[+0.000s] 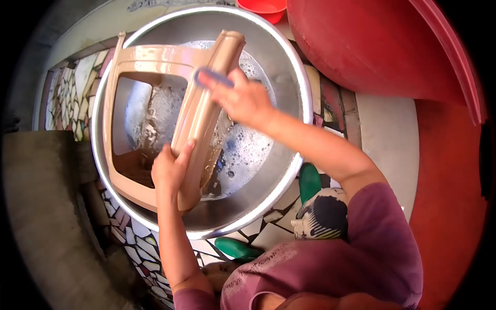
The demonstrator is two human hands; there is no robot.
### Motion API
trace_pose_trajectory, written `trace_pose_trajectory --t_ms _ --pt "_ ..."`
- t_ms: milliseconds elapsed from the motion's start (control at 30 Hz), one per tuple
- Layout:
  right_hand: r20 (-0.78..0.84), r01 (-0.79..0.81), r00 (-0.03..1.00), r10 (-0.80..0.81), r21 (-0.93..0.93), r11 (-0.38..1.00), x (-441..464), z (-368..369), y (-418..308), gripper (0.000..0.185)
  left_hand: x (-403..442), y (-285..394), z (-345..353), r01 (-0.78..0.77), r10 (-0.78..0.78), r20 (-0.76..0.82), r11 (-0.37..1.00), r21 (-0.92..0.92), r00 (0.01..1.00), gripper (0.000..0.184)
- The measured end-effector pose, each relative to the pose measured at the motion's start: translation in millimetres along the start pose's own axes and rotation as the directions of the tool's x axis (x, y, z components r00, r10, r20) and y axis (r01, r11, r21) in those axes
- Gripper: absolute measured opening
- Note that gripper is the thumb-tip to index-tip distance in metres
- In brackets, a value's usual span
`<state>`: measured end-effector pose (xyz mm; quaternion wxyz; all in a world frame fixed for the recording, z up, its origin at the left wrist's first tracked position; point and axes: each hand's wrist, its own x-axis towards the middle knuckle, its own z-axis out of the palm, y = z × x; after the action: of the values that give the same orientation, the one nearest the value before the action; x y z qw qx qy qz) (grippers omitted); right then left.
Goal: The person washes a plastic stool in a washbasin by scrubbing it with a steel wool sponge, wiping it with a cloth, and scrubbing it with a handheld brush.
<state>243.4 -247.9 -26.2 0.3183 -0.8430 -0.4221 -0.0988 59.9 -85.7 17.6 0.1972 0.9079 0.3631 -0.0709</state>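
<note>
A beige plastic stool (pixel 199 119) lies tilted on its side in a large metal basin (pixel 292 108). Soapy water (pixel 248 160) with bubbles fills the basin's bottom, and part of the stool is under it. My left hand (pixel 169 170) grips the stool's near edge, thumb on top. In my right hand (pixel 248 101) is a blue scrubbing brush (pixel 221 78), held against the upper part of the stool. Motion blurs the brush, and its bristles are hidden. Something dark blue in the water cannot be made out.
A big red tub (pixel 372 46) stands at the upper right, beside a small red bowl (pixel 263 7) behind the basin. Green shoes (pixel 310 182) are on the mosaic-tiled floor (pixel 268 235) close to the basin. A grey ledge (pixel 41 206) runs along the left.
</note>
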Motion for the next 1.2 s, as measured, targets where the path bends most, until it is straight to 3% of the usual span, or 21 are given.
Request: trace_pose_trajectory --t_ms 33,67,100,200,233,267,333,400,467,533,600,667,700,800,933,1000,1033,1067,1133,1167,1200 --pt "0.137 -0.003 0.991 -0.003 0.044 0.999 -10 -2 -14 0.055 3 -18 15 -0.027 0.009 -0.074 0.967 -0.253 0.997 0.059" --pt "0.072 0.106 0.991 -0.114 0.1 0.989 -23 6 -23 0.053 2 -21 19 -0.002 -0.05 -0.101 0.887 -0.461 0.994 0.053" --pt "0.144 0.152 0.974 -0.172 0.143 0.978 -33 3 -33 0.052 1 -20 19 -0.031 -0.04 -0.127 0.856 -0.516 0.991 0.05" --pt "-0.03 0.394 0.918 -0.394 0.161 0.905 -40 11 -32 0.051 3 -23 17 -0.133 -0.013 -0.221 0.766 -0.628 0.975 0.045" --pt "-0.043 0.372 0.928 -0.37 0.152 0.916 -27 -4 -32 0.052 1 -12 4 -0.101 -0.073 -0.225 0.732 -0.674 0.972 0.041" --pt "-0.043 0.345 0.938 -0.343 0.149 0.927 -18 -20 -34 0.053 0 -17 -12 -0.002 -0.125 -0.107 0.64 -0.769 0.986 0.036" --pt "-0.159 0.267 0.956 -0.248 0.113 0.957 1 -29 -29 0.053 -11 -7 -43 0.079 -0.203 -0.032 0.519 -0.851 0.979 0.037" --pt "-0.001 0.11 0.994 -0.111 0.135 0.985 18 -37 -11 0.052 -18 -10 -75 0.117 -0.223 0.028 0.396 -0.911 0.974 0.044" --pt "-0.032 -0.043 0.998 0.056 0.323 0.946 33 -32 18 0.052 -17 -30 -105 0.207 -0.237 0.132 0.324 -0.923 0.962 0.048" --pt "-0.243 -0.096 0.962 0.125 0.128 0.987 37 -32 36 0.052 9 -79 -105 0.229 -0.181 0.187 0.252 -0.94 0.966 0.046" --pt "-0.114 -0.172 0.976 0.187 0.13 0.976 35 -38 33 0.051 25 -108 -100 0.226 -0.238 0.179 0.188 -0.956 0.955 0.046" --pt "-0.137 -0.115 0.982 0.133 0.136 0.984 35 -30 28 0.05 31 -122 -99 0.252 -0.206 0.208 0.22 -0.942 0.956 0.047" --pt "-0.109 -0.082 0.989 0.095 0.111 0.99 38 -30 24 0.05 29 -106 -98 0.27 -0.297 0.189 0.26 -0.927 0.936 0.049" --pt "0.008 -0.048 0.999 0.048 0.038 0.998 58 -42 6 0.05 46 -128 -94 0.29 -0.302 0.17 0.414 -0.863 0.938 0.063" --pt "0.085 0.207 0.977 -0.195 -0.157 0.966 108 -39 -26 0.045 45 -131 -99 0.26 -0.315 0.123 0.442 -0.858 0.941 0.073" --pt "0.281 0.292 0.937 -0.206 -0.311 0.904 142 -43 -57 0.043 38 -127 -105 0.14 -0.217 -0.018 0.686 -0.714 0.976 0.079" --pt "0.304 0.344 0.915 -0.265 -0.244 0.907 156 -43 -75 0.042 39 -130 -102 0.124 -0.192 -0.006 0.658 -0.742 0.981 0.082" --pt "0.319 0.367 0.906 -0.279 -0.265 0.892 177 -28 -94 0.042 39 -130 -99 0.035 -0.125 -0.106 0.795 -0.606 0.987 0.082" --pt "0.149 0.59 0.807 -0.571 -0.207 0.78 207 5 -120 0.043 49 -131 -94 0.129 -0.176 0.005 0.701 -0.702 0.984 0.082" --pt "0.172 0.599 0.801 -0.574 -0.226 0.768 207 8 -120 0.043 51 -134 -97 0.178 -0.224 0.016 0.725 -0.666 0.974 0.083" --pt "0.191 0.607 0.795 -0.576 -0.244 0.757 205 7 -122 0.042 54 -145 -93 0.158 -0.215 0.019 0.652 -0.741 0.976 0.084"
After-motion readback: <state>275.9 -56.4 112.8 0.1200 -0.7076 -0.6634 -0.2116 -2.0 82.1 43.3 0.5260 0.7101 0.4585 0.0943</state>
